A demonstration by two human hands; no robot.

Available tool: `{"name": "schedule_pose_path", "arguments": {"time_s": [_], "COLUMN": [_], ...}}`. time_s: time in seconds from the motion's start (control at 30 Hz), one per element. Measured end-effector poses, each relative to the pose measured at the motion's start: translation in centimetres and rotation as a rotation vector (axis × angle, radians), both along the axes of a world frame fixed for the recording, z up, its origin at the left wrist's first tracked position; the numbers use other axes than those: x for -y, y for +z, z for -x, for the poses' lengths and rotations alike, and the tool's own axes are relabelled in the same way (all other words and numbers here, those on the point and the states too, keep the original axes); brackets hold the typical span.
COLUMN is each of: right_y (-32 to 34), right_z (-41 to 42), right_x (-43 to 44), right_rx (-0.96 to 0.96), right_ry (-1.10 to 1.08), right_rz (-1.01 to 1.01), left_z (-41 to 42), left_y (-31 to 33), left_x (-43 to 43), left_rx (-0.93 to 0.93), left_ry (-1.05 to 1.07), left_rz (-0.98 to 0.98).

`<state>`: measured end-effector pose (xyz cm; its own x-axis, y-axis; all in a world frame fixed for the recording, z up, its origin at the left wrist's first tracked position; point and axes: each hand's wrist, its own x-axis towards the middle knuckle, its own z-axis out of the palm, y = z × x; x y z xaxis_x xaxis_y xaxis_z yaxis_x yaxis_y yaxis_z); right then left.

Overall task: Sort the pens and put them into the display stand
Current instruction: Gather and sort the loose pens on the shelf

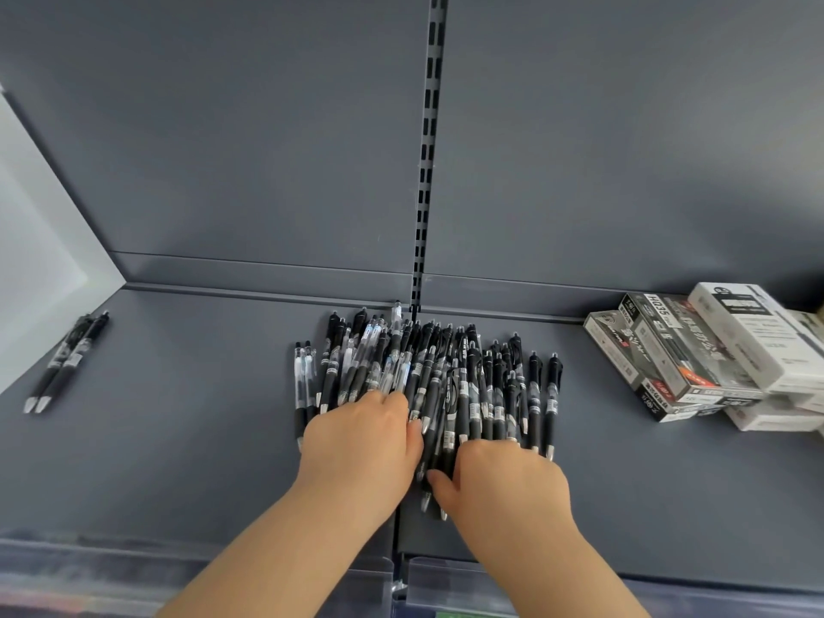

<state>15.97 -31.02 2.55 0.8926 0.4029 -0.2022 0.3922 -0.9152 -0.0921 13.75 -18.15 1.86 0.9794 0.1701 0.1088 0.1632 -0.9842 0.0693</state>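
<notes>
Grey metal shelf (178,439) under both hands, with a grey back panel (223,127) rising behind it and a slotted upright (428,149) running down that panel at 12 o'clock. Heaped at the middle of the shelf, just below the foot of the upright, the pile of pens (446,376): mostly black barrels, a few clear ones toward its 10 o'clock side, nearly all lying lengthwise from 12 to 6 o'clock with tips toward 6. On the pile's 7 o'clock part, the left hand (361,443), palm down, fingers (392,401) side by side and bent onto the pens, tips hidden among the barrels; cannot tell whether closed round any pen. On the 5 o'clock part, the right hand (508,483), palm down, fingers close together over the barrels, thumb (439,479) laid against the lower ends of a few pens poking out toward 6 o'clock; again cannot tell whether gripping or only pressing. Between the two hands, a narrow band of pens in view. Well apart at 9 o'clock from the pile, two black pens (67,363) side by side, tips toward 7 o'clock, near a white side panel (35,225). Well apart at 3 o'clock, a stack of pen boxes (695,354), black-and-white and white, tilted on one another. Along the shelf's front edge at 6 o'clock, a clear plastic strip (446,577), blurred.
</notes>
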Motion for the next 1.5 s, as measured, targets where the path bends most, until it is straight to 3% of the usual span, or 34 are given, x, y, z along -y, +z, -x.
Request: {"name": "schedule_pose_path", "arguments": {"time_s": [0.37,0.67,1.03,1.3,1.5], "right_y": [0.0,1.0,0.7,1.4,1.7], "right_z": [0.5,-0.1,-0.6,0.6,2.0], "right_x": [0.0,1.4,0.8,-4.7,-12.7], "right_rx": [-0.069,0.019,0.097,0.115,0.097], "right_ry": [-0.002,-0.166,-0.279,-0.185,-0.154], "right_rz": [0.002,-0.274,-0.480,-0.472,-0.475], "left_z": [-1.2,-2.9,-0.1,2.4,4.4], "left_y": [0.0,0.4,1.4,1.7,1.7], "left_x": [0.8,1.8,-0.4,-6.0,-15.1], "left_rx": [-0.055,-0.195,0.112,0.183,0.197], "left_ry": [-0.008,0.014,-0.022,0.045,0.111], "left_rz": [-0.082,-0.124,0.018,0.081,0.043]}}
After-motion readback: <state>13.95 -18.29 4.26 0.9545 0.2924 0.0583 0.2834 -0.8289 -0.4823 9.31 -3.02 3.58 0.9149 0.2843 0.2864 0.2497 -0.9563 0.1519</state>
